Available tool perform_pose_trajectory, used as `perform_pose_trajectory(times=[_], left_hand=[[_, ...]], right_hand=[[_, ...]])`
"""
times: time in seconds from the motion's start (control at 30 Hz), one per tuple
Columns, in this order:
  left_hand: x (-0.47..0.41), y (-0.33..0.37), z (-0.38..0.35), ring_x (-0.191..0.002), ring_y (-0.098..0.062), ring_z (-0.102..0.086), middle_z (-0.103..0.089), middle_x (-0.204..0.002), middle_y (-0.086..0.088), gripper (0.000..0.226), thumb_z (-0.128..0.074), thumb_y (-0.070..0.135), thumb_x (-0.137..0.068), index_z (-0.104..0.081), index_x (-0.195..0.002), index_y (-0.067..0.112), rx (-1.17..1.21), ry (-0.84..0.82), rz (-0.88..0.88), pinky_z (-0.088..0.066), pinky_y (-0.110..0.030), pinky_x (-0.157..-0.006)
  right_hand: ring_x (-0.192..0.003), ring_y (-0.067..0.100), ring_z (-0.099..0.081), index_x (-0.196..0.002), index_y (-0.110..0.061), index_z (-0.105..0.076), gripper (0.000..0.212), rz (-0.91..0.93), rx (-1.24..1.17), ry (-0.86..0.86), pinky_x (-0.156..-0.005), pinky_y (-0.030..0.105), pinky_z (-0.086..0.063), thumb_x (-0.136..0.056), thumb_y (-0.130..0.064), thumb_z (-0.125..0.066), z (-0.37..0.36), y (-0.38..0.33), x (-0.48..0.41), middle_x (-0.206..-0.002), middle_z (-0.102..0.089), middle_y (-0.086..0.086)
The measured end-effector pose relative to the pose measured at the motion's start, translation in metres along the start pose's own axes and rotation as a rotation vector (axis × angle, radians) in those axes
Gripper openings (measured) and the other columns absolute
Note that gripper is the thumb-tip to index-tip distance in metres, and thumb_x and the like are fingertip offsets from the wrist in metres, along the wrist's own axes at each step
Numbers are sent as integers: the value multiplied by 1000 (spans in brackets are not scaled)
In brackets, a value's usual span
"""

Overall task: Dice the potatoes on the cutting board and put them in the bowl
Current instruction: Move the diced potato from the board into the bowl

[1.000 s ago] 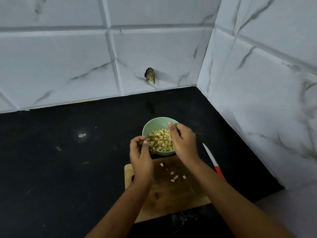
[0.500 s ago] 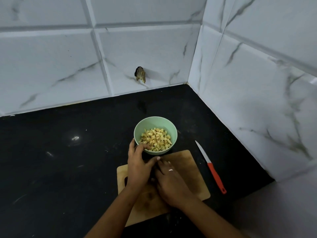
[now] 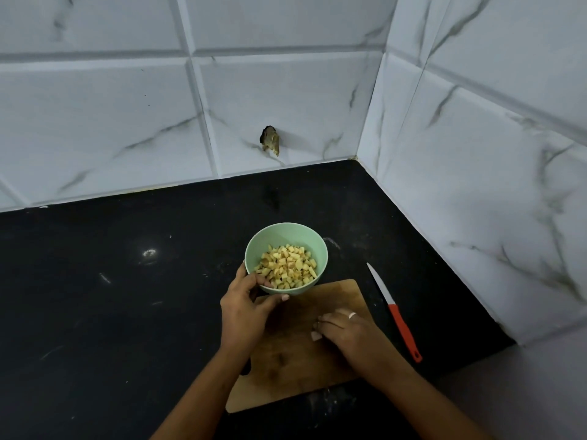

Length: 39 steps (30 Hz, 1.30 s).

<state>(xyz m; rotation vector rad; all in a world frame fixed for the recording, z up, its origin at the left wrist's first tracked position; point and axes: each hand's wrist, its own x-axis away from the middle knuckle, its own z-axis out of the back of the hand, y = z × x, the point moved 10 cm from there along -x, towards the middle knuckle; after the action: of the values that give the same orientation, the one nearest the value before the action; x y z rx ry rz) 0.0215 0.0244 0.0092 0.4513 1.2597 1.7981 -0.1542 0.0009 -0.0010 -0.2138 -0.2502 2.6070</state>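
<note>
Green bowl (image 3: 320, 253), heaped with dice (image 3: 287, 265), is sitting at the far edge of the board (image 3: 295, 369). The left hand (image 3: 244, 312) is gripping its near rim, thumb outside, fingertips curling inside. The right hand (image 3: 346, 331) is resting on the board with fingers bent; whether they are pinching scraps cannot be told. Tugging on that one-sided grip is likely to tip the bowl, spilling dice onto the counter (image 3: 127, 312).

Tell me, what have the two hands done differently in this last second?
The left hand dropped from above the bowl and now grips its near rim. The right hand left the bowl and came down onto the cutting board, fingers curled. The few loose dice on the board no longer show. The bowl's diced potato and the knife beside the board stayed put.
</note>
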Motion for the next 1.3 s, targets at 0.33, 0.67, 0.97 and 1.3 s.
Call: perform_pose_trajectory(times=[0.33, 0.67, 0.97, 1.3], left_hand=[[19, 2, 18, -124, -4, -41, -43, -140, 8, 33, -85, 8, -63, -60, -76, 25, 15, 13, 3, -40, -5, -89], [29, -4, 13, -116, 5, -43, -42, -135, 11, 30, -85, 4, -62, -62, -78, 17, 58, -14, 35, -38, 5, -80], [29, -12, 18, -122, -3, -43, -43, -136, 10, 32, -86, 5, -61, -62, -77, 20, 75, -6, 45, -40, 0, -83], [29, -13, 19, -122, -5, -43, -45, -137, 6, 30, -85, 4, -61, -63, -78, 15, 89, -24, 57, -38, 5, -79]], right_hand=[[-90, 10, -68, -92, -29, -74, 31, -131, -33, -2, -71, 14, -52, -64, -23, -87, -14, -10, 1, -94, -71, -10], [-105, 8, -53, -107, -20, -67, 19, -223, -148, -25, -86, 17, -39, -96, -23, -52, -4, 7, -22, -112, -63, -6], [-75, 0, -58, -87, -29, -61, 8, -441, -264, -278, -72, 26, -52, -86, -24, -69, -26, 41, -34, -82, -62, -13], [-77, 2, -57, -84, -28, -61, 10, -496, -280, -378, -72, 24, -51, -85, -26, -70, -30, 40, -34, -82, -60, -12]])
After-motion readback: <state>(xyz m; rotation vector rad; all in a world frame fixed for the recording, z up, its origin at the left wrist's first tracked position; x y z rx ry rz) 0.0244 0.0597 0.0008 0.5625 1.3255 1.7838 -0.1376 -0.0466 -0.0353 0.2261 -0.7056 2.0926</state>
